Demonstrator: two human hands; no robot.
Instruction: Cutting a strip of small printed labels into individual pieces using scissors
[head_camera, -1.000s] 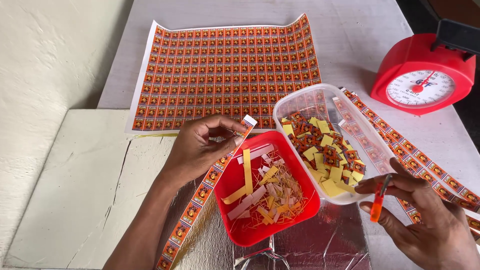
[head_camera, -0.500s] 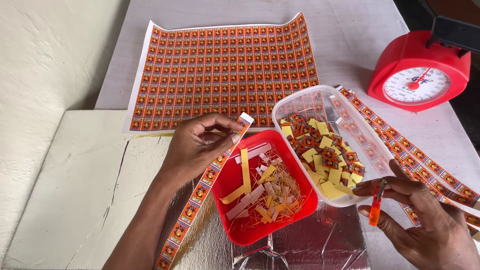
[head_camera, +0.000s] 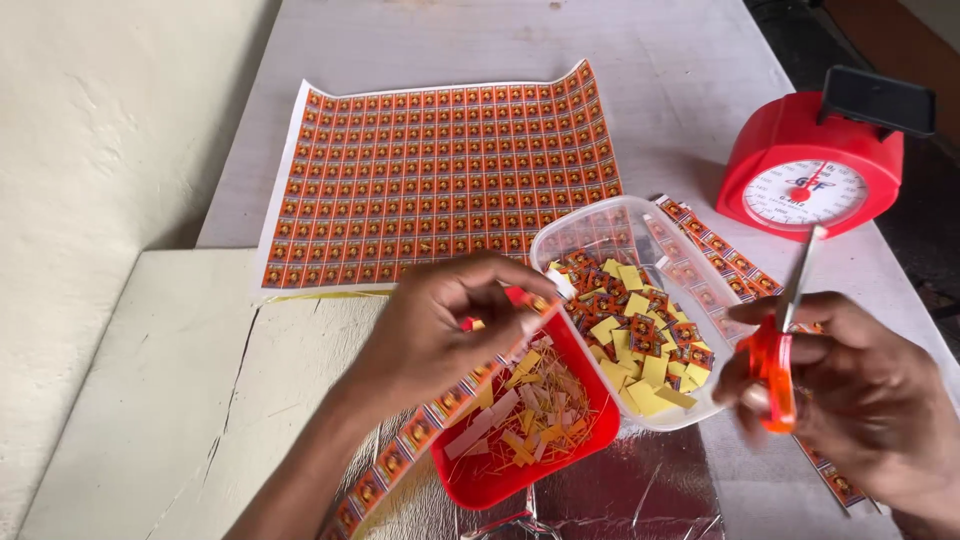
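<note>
— While the big printed sheet (head_camera: 440, 180) lies flat behind the red tray (head_camera: 590, 400), what's your worry?

— Your left hand (head_camera: 430, 340) pinches the end of the label strip (head_camera: 400, 455) over that tray, fingers clenched on it. If the grip slackens, I judge the strip slides off the tray's left edge.

— And your right hand (head_camera: 860, 400)?

— It's wrapped around the orange scissors (head_camera: 778, 350), just right of the tray, blades up. Swing them carelessly and you could knock the clear tub (head_camera: 690, 290) of cut labels.

— Changed?

— The scissors have lifted upright; before, they pointed down.
</note>
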